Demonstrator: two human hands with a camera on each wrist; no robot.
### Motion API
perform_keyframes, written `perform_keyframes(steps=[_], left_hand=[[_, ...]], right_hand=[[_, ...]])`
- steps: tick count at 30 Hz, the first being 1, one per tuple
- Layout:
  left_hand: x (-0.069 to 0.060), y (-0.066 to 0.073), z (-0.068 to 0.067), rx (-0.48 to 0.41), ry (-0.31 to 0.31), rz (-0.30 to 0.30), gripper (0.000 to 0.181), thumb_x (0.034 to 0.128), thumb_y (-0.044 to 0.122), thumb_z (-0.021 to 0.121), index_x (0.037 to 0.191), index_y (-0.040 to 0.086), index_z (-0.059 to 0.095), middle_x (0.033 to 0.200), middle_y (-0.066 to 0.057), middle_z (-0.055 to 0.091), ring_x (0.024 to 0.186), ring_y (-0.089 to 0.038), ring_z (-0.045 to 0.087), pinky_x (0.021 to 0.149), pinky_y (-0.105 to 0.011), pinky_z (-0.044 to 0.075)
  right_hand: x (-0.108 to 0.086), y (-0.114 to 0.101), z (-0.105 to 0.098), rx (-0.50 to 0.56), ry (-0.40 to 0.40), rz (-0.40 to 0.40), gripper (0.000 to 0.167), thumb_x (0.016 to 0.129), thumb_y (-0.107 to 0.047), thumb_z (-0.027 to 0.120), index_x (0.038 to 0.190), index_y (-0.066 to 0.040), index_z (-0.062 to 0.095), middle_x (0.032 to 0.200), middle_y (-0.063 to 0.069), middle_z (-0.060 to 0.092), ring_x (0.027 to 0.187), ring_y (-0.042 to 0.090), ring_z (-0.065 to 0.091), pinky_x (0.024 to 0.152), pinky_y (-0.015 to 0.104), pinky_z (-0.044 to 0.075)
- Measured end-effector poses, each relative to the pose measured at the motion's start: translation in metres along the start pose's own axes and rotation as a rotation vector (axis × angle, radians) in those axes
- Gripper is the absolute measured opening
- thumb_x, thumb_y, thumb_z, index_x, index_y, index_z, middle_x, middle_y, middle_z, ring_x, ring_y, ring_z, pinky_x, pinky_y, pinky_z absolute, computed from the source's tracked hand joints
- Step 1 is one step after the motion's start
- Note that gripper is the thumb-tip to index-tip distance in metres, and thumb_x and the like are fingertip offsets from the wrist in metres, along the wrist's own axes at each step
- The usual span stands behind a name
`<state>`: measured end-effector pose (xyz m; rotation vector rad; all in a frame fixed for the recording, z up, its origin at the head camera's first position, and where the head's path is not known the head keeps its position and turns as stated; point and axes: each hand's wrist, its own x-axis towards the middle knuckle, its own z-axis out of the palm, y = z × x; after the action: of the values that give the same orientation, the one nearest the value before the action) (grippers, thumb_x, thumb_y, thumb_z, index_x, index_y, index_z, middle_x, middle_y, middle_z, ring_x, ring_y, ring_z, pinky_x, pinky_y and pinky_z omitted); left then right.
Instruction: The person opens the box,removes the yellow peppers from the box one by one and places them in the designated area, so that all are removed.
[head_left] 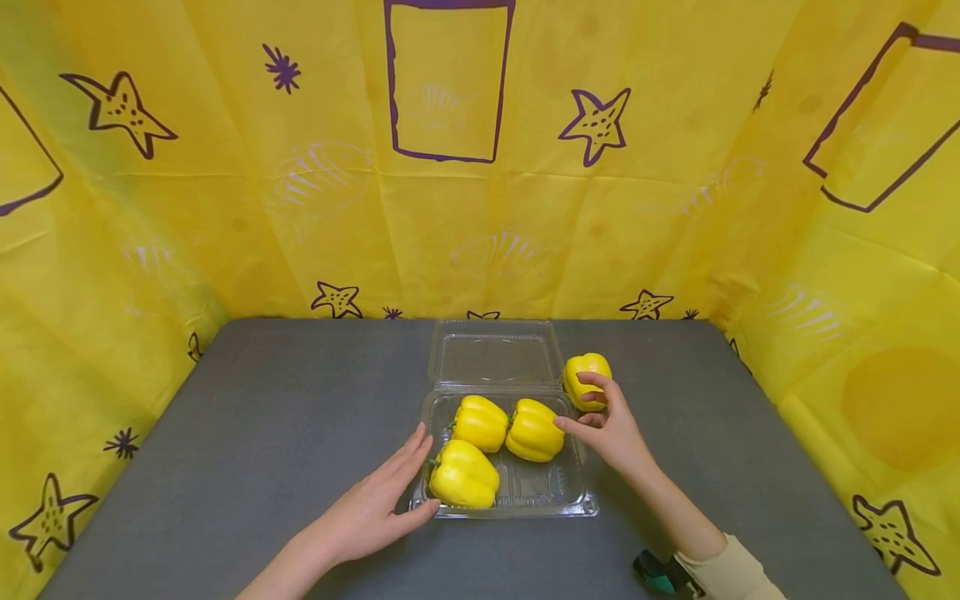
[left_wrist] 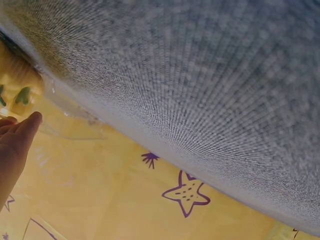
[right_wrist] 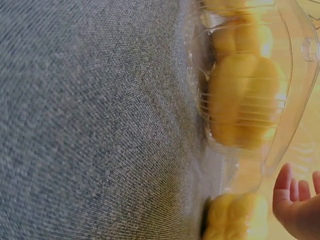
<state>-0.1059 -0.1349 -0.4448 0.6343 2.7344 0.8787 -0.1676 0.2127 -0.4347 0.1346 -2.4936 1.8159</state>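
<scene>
Here, left fingers (head_left: 409,454) border tray rim (head_left: 427,408).

From the middle of the tray (head_left: 551,483), which sits on the bench (head_left: 300,400), the lid (head_left: 495,360) is at 12 o'clock. Inside, the front pepper (head_left: 465,475) is at 8, the back pepper (head_left: 480,425) at 11, the side pepper (head_left: 535,430) at 2. The loose pepper (head_left: 582,365) is outside, at 2. The left hand (head_left: 378,504) is at 8, the right hand (head_left: 615,429) near 3.

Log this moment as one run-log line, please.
left hand: beside clear container | right hand: empty, near outside pepper | lid: open | inside: three yellow peppers
</scene>
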Motion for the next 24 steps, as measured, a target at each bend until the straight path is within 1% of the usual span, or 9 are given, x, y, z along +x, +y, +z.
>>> perform_keyframes(steps=[3, 6, 10, 12, 16, 21, 24], left_hand=[[0.000, 0.000, 0.000, 0.005, 0.001, 0.000, 0.087, 0.0907, 0.063, 0.054, 0.156, 0.015, 0.023, 0.162, 0.001, 0.010, 0.143, -0.022, 0.026, 0.106, -0.052, 0.036], [0.000, 0.000, -0.001, 0.007, 0.002, 0.002, 0.087, 0.0907, 0.063, 0.054, 0.156, 0.015, 0.023, 0.162, 0.002, 0.010, 0.143, -0.021, 0.026, 0.106, -0.052, 0.037], [0.000, 0.000, -0.001, 0.003, 0.000, 0.002, 0.087, 0.0908, 0.063, 0.054, 0.156, 0.015, 0.023, 0.162, 0.002, 0.010, 0.143, -0.021, 0.025, 0.106, -0.052, 0.037], [0.000, 0.000, -0.001, -0.003, -0.004, 0.000, 0.087, 0.0908, 0.063, 0.054, 0.156, 0.015, 0.023, 0.163, 0.002, 0.010, 0.143, -0.022, 0.025, 0.106, -0.052, 0.037], [0.000, 0.000, -0.001, -0.014, -0.013, -0.003, 0.086, 0.0910, 0.062, 0.055, 0.156, 0.015, 0.022, 0.163, 0.001, 0.009, 0.143, -0.022, 0.025, 0.106, -0.053, 0.037], [0.000, 0.000, -0.001, -0.014, -0.012, -0.005, 0.086, 0.0911, 0.060, 0.056, 0.156, 0.016, 0.022, 0.163, 0.002, 0.009, 0.143, -0.022, 0.025, 0.106, -0.053, 0.036], [0.000, 0.001, -0.002, -0.018, -0.011, -0.007, 0.086, 0.0910, 0.059, 0.057, 0.156, 0.016, 0.023, 0.162, 0.002, 0.009, 0.143, -0.022, 0.025, 0.106, -0.053, 0.036]], right_hand=[[0.000, 0.000, 0.001, -0.008, -0.011, -0.024, 0.070, 0.076, -0.008, 0.084, 0.134, -0.005, 0.044, 0.134, 0.016, 0.042, 0.111, 0.038, 0.044, 0.077, 0.021, 0.050], [0.000, -0.001, 0.002, -0.028, -0.031, -0.054, 0.070, 0.075, -0.008, 0.084, 0.133, -0.003, 0.046, 0.134, 0.017, 0.044, 0.112, 0.039, 0.043, 0.080, 0.025, 0.051], [-0.002, -0.001, 0.004, -0.082, -0.068, -0.094, 0.070, 0.074, -0.012, 0.085, 0.133, -0.006, 0.048, 0.132, 0.016, 0.048, 0.112, 0.035, 0.045, 0.084, 0.035, 0.052], [-0.003, 0.000, 0.005, -0.107, -0.086, -0.119, 0.071, 0.074, -0.015, 0.086, 0.133, -0.009, 0.048, 0.132, 0.015, 0.049, 0.112, 0.032, 0.046, 0.086, 0.038, 0.051], [-0.004, 0.001, 0.007, -0.154, -0.115, -0.184, 0.073, 0.073, -0.017, 0.087, 0.134, -0.011, 0.047, 0.134, 0.014, 0.051, 0.115, 0.030, 0.047, 0.087, 0.036, 0.051], [-0.003, 0.002, 0.010, -0.208, -0.146, -0.273, 0.073, 0.073, -0.018, 0.088, 0.134, -0.009, 0.048, 0.134, 0.011, 0.052, 0.120, 0.031, 0.049, 0.091, 0.043, 0.051], [-0.003, 0.002, 0.011, -0.251, -0.163, -0.311, 0.073, 0.072, -0.018, 0.088, 0.133, -0.008, 0.049, 0.133, 0.008, 0.053, 0.122, 0.032, 0.050, 0.093, 0.044, 0.050]])
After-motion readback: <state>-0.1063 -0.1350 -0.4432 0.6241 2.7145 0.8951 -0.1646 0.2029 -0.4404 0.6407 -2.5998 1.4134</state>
